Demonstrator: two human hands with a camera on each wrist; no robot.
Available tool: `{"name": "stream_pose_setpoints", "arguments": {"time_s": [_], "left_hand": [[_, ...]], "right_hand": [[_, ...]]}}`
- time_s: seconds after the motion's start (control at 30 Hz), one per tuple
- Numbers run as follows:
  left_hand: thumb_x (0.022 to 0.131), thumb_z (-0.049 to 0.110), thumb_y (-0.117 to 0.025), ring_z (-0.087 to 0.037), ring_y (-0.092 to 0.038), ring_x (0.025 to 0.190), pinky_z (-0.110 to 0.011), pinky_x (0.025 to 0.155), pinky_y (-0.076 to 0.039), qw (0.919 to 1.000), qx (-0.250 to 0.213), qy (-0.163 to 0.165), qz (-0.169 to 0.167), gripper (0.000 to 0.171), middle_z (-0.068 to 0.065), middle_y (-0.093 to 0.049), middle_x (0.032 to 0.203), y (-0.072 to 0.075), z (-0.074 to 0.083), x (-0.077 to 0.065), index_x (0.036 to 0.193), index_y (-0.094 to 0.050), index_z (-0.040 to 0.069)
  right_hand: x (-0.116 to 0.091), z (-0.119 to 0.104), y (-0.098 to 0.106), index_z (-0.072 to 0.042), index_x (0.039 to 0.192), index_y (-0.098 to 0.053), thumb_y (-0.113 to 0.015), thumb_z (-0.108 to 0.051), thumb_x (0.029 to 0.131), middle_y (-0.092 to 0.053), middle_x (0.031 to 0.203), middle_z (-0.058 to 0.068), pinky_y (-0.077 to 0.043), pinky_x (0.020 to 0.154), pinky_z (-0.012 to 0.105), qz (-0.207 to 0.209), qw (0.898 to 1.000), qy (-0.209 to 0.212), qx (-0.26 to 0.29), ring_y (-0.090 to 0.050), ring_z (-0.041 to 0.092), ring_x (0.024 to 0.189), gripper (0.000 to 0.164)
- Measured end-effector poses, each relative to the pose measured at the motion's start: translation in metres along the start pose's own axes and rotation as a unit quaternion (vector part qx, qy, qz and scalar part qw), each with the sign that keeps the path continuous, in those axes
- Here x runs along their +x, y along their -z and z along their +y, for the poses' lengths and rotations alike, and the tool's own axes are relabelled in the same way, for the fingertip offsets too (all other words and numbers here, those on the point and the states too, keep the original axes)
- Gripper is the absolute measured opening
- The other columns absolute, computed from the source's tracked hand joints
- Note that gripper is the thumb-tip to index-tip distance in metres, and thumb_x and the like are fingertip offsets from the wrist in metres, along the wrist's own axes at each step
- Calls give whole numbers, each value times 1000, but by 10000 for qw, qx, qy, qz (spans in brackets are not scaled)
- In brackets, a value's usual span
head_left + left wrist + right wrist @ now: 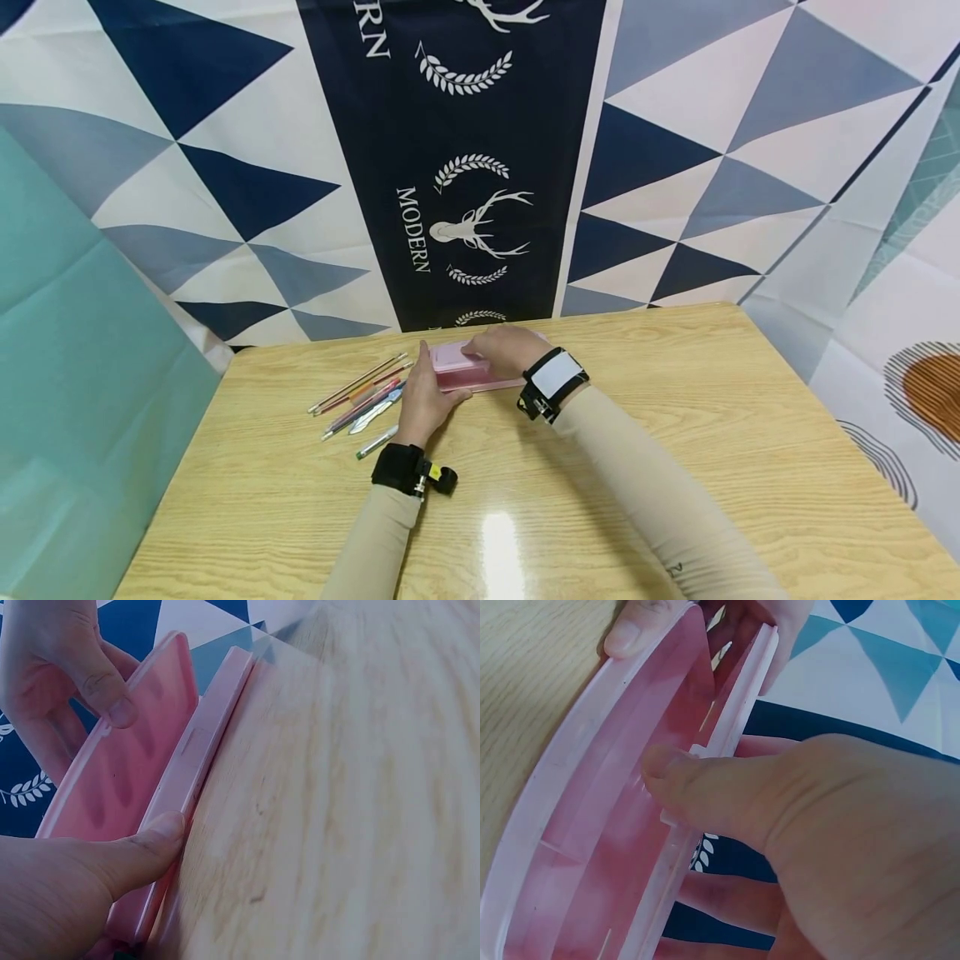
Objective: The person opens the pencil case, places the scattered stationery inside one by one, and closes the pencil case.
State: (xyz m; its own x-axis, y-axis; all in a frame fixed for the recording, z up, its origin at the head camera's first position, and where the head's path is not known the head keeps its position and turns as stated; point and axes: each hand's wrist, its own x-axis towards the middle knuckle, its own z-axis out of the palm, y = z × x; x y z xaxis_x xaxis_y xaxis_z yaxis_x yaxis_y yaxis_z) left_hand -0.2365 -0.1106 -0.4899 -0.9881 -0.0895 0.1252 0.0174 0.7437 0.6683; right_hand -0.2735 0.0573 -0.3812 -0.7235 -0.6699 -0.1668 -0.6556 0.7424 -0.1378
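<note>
A pink plastic pencil case (459, 380) lies at the back of the table with its lid (448, 357) raised partway. My left hand (423, 410) holds the left end of the base, its thumb pressed against the front wall (201, 739) in the left wrist view. With my right hand (507, 350) I grip the lid's edge, thumb on the inner side and fingers behind it, as the right wrist view shows. Inside the base, a low divider (561, 851) is visible; part of the interior stays hidden.
Left of the case lie several pencils (352, 385) and pens, a silvery-blue cutter-like tool (375, 412) and a green-tipped pen (377, 442). A patterned cloth (480, 208) hangs right behind the wooden table's (660, 367) back edge.
</note>
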Motion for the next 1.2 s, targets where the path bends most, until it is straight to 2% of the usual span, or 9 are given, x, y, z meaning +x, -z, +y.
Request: {"name": "stream_pose_setpoints", "arguments": {"time_s": [0.1, 0.3, 0.47, 0.7, 0.9, 1.2], "left_hand": [[69, 32, -91, -38, -38, 144, -51, 119, -34, 10000, 2, 17, 9, 123, -28, -36, 158, 0, -1, 1, 158, -14, -3], [69, 32, -91, -38, -39, 143, -51, 118, -36, 9998, -64, -143, 100, 120, -28, -37, 157, 1, -2, 1, 156, -19, -6], [69, 31, -91, -38, -42, 141, -51, 116, -38, 9996, -70, -253, 133, 117, -27, -41, 155, 1, -3, 1, 155, -22, -7], [69, 32, -91, -39, -47, 137, -53, 113, -42, 9994, -63, -305, 126, 117, -27, -45, 152, 3, -4, 0, 156, -22, -4], [67, 30, -92, -36, -50, 134, -51, 113, -42, 9987, -187, -449, 134, 114, -22, -51, 149, 2, -4, 3, 156, -26, 4], [67, 29, -93, -35, -49, 134, -51, 114, -41, 9989, -175, -409, 114, 113, -20, -51, 149, 1, -3, 3, 156, -27, 8]], "right_hand": [[0, 2, 1, -20, 128, -71, -67, 3, 89, -73, 126, 4, -54, 99, 41, 127, 9999, -44, -7, -67, 21, 108, 45], [2, 6, 5, -23, 118, -76, -67, -3, 91, -77, 112, -1, -57, 84, 40, 556, 9983, -76, -140, -67, 17, 91, 35], [3, 8, 9, -21, 116, -77, -71, -3, 88, -78, 113, 0, -60, 82, 40, 929, 9956, -76, -60, -71, 19, 96, 34], [4, 12, 11, -21, 113, -78, -75, -10, 87, -78, 111, -1, -61, 76, 39, 1161, 9931, -131, -85, -73, 19, 91, 28], [7, 18, 10, -20, 106, -79, -76, -11, 87, -79, 104, 0, -62, 69, 43, 1851, 9822, -148, -293, -73, 21, 86, 22], [9, 24, 5, -17, 100, -78, -77, -14, 87, -71, 94, 3, -59, 62, 42, 2653, 9633, -262, -311, -69, 23, 80, 14]]}}
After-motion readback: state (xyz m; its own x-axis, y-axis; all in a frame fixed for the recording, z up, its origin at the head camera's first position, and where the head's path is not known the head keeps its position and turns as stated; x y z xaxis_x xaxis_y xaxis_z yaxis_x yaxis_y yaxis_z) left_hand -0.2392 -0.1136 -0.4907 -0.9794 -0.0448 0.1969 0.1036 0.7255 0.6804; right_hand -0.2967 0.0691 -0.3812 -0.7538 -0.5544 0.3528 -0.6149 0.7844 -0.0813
